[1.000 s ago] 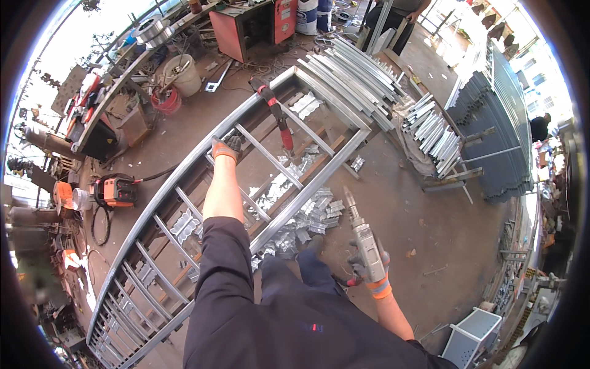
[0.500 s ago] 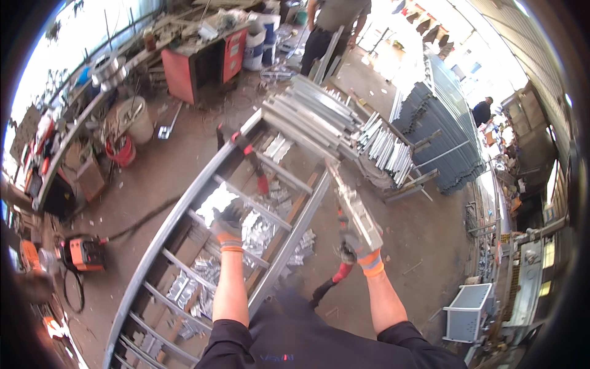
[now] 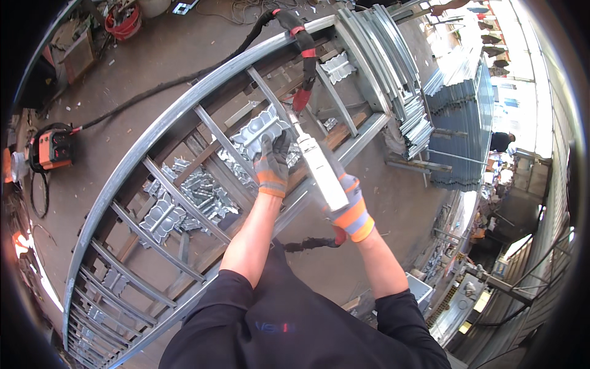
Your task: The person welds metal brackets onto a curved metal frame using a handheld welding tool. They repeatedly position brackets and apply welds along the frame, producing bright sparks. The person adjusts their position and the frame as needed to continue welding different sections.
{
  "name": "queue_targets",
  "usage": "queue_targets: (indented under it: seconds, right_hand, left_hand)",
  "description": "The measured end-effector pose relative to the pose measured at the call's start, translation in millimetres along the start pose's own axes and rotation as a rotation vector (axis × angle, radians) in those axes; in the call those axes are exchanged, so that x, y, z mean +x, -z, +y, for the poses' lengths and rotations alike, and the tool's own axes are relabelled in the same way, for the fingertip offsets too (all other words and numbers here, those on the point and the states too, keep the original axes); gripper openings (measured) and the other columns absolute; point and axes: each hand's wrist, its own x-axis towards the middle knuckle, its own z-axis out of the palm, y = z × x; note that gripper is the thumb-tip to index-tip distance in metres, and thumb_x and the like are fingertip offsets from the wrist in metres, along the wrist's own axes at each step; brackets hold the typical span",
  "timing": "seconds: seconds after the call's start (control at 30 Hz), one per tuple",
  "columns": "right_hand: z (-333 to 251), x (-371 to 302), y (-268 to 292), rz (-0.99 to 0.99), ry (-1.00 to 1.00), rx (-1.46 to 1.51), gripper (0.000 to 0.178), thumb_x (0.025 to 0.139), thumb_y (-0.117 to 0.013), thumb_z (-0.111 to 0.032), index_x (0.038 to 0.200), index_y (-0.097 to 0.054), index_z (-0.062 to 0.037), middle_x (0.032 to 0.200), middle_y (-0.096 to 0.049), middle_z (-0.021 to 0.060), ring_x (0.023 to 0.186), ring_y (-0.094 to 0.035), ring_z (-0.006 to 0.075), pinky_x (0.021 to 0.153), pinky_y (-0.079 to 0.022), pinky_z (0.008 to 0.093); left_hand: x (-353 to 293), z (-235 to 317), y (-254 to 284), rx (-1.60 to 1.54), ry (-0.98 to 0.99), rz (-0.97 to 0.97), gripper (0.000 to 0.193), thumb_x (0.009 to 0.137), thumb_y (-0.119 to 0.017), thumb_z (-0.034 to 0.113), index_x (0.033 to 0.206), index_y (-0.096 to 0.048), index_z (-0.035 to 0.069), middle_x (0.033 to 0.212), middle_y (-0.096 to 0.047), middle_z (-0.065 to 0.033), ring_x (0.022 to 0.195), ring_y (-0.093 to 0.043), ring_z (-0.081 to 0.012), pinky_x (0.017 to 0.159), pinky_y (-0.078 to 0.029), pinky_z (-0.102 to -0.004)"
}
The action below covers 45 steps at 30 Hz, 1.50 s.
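Observation:
My left hand [image 3: 272,165], in a grey and orange glove, is closed on the lower right edge of a silvery cast-metal ornament [image 3: 253,134]. That ornament lies between the crossbars of an arched grey metal frame [image 3: 184,97]. In my right hand [image 3: 351,206], gloved alike, is a white welding gun [image 3: 321,172] with a thin nozzle. It tilts up and left, its tip just beyond the ornament's right end; I cannot tell whether they touch. A black hose with red bands [image 3: 304,52] drapes over the frame's far end. Another ornament [image 3: 163,218] sits between bars further left.
Loose ornaments [image 3: 200,200] lie heaped beneath the frame. An orange machine [image 3: 54,147] stands on the floor at left, joined to a black hose. Metal bars [image 3: 384,61] are stacked at the frame's far end, with dark panels [image 3: 458,132] beyond. Another person [image 3: 503,141] is far right.
The view has turned and shifted, so the frame lies more across it. The welding gun has swung over toward my left hand, its nozzle now close to the ornament.

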Motion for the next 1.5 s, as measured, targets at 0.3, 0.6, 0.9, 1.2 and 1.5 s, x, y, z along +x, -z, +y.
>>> queue_targets:
  seconds: [0.3, 0.6, 0.9, 1.2, 1.5]
  right_hand:
    - [32.8, 5.1, -49.4, -0.105, 0.018, -0.235, 0.033, 0.087, -0.077, -0.006, 0.120, -0.069, -0.0023, 0.100, -0.073, 0.0142, 0.079, -0.072, 0.0357, 0.068, -0.059, 0.0429]
    - [37.7, 10.1, -57.8, -0.096, 0.000, -0.270, 0.029, 0.084, -0.076, -0.006, 0.112, -0.071, -0.0044, 0.097, -0.071, 0.0140, 0.077, -0.071, 0.0353, 0.067, -0.058, 0.0433]
    - [26.6, 13.6, -57.3, -0.153, -0.125, -0.216, 0.024, 0.086, -0.077, -0.008, 0.108, -0.071, -0.0040, 0.088, -0.070, 0.0115, 0.074, -0.069, 0.0338, 0.067, -0.058, 0.0424]
    - [37.5, 13.0, -62.1, -0.091, -0.079, -0.249, 0.028, 0.085, -0.077, -0.005, 0.113, -0.071, -0.0032, 0.092, -0.072, 0.0131, 0.078, -0.072, 0.0342, 0.067, -0.058, 0.0422]
    - [32.2, 22.6, -64.3, -0.114, -0.182, -0.208, 0.033, 0.092, -0.079, -0.020, 0.119, -0.070, -0.0030, 0.094, -0.075, 0.0204, 0.088, -0.074, 0.0420, 0.072, -0.059, 0.0466]
  left_hand:
    - [17.2, -2.5, 7.2, 0.004, 0.009, 0.175, 0.027, 0.105, -0.077, 0.017, 0.120, -0.072, -0.004, 0.113, -0.078, -0.0192, 0.099, -0.079, -0.0328, 0.095, -0.067, -0.0463]
    - [39.4, -16.1, 23.4, -0.043, 0.197, 0.137, 0.020, 0.101, -0.083, 0.016, 0.110, -0.075, 0.000, 0.097, -0.076, -0.0073, 0.084, -0.073, -0.0184, 0.072, -0.060, -0.0300]
    - [11.0, -1.6, -6.5, 0.002, 0.055, 0.094, 0.024, 0.107, -0.074, 0.014, 0.124, -0.070, -0.003, 0.119, -0.077, -0.0160, 0.105, -0.077, -0.0295, 0.094, -0.067, -0.0412]
    - [32.7, -12.4, 15.1, -0.043, 0.115, 0.138, 0.029, 0.108, -0.072, 0.012, 0.132, -0.069, -0.002, 0.123, -0.076, -0.0149, 0.109, -0.076, -0.0290, 0.101, -0.065, -0.0406]
    - [40.0, -15.7, 33.0, -0.079, 0.138, 0.091, 0.023, 0.106, -0.074, 0.010, 0.127, -0.073, -0.001, 0.119, -0.077, -0.0117, 0.104, -0.076, -0.0248, 0.096, -0.066, -0.0376]
